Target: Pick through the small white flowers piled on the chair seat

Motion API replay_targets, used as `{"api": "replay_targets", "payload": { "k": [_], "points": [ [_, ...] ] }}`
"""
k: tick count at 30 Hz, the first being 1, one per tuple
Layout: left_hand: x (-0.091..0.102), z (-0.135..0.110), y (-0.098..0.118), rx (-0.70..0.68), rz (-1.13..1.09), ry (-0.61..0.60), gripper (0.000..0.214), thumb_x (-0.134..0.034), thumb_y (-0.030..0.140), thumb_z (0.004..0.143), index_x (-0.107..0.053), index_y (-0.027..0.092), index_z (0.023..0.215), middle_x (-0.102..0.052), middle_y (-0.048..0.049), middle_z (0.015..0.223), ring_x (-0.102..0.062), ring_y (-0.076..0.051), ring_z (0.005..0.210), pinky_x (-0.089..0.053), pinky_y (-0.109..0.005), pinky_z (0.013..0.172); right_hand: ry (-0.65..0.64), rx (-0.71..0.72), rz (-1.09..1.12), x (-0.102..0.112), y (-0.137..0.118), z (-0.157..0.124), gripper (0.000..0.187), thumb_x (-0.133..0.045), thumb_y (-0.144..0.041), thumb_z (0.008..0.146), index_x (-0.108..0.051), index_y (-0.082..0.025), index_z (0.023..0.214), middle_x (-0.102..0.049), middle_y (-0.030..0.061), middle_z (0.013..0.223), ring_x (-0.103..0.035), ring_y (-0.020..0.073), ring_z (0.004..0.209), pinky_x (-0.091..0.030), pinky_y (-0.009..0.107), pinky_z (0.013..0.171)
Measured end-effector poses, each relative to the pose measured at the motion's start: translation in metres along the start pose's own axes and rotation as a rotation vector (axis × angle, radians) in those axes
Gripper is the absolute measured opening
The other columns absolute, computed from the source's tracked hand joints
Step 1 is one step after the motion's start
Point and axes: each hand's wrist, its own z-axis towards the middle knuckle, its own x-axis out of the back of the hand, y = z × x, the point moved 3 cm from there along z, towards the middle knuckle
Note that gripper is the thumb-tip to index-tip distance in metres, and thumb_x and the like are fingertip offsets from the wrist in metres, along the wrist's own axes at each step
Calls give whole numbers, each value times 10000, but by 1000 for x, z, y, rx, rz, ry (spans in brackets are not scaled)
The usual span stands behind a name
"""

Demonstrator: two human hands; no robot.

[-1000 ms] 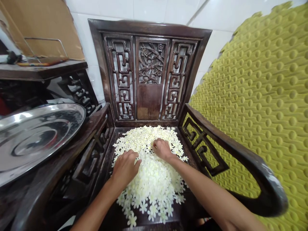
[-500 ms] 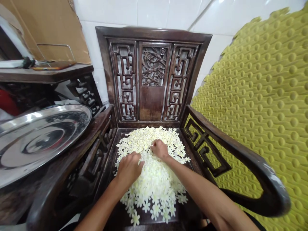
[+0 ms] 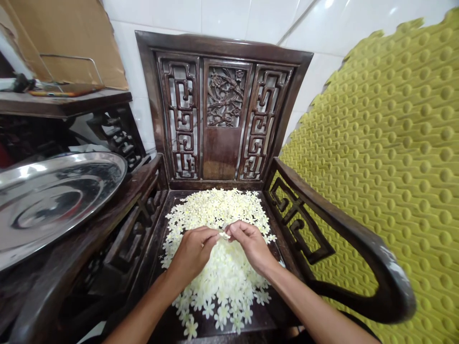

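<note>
We hold a small white flower [image 3: 224, 235] between our two hands, just above the middle of a heap of loose white flowers [image 3: 229, 279]. Our left hand [image 3: 191, 251] comes in from the left, thumb and forefinger pinching the flower's left end; our right hand [image 3: 251, 244] pinches its right end, thumb and forefinger pressed together. The flower lies in the narrow gap between both sets of fingers, its visible length running roughly left to right. It is too small and partly covered for us to tell which way its petals face. The heap spreads over the seat of a dark wooden armchair [image 3: 221, 153], with single blossoms scattered along the near edge.
</note>
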Motion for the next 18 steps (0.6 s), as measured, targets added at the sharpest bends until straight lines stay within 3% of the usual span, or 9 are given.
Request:
{"api": "replay_targets", "payload": {
  "k": [4, 10, 18],
  "points": [
    [-1, -2, 5, 34, -86, 30, 234, -547, 229, 912, -754, 210, 806, -729, -30, 771, -647, -177, 720, -455, -265, 689, 9, -28, 93, -1, -1, 2, 219, -741, -416, 833, -697, -208, 888, -624, -4, 800, -550, 146, 737, -452, 286, 731],
    [-10, -8, -2, 213, -260, 46, 228, -593, 250, 877, -749, 184, 725, -703, -17, 674, -630, -168, 651, -464, -247, 609, -119, -14, 37, -7, -8, -4, 214, -693, -411, 875, -665, -205, 925, -641, 12, 834, -597, 164, 785, -484, 304, 743],
    [-11, -10, -5, 203, -292, 61, 221, -580, 195, 863, -801, 204, 873, -738, -27, 742, -668, -185, 716, -494, -256, 651, -7, 160, -339, -12, -12, -15, 140, -710, -270, 867, -652, -232, 989, -592, 23, 956, -568, 172, 872, -476, 303, 790]
  ]
}}
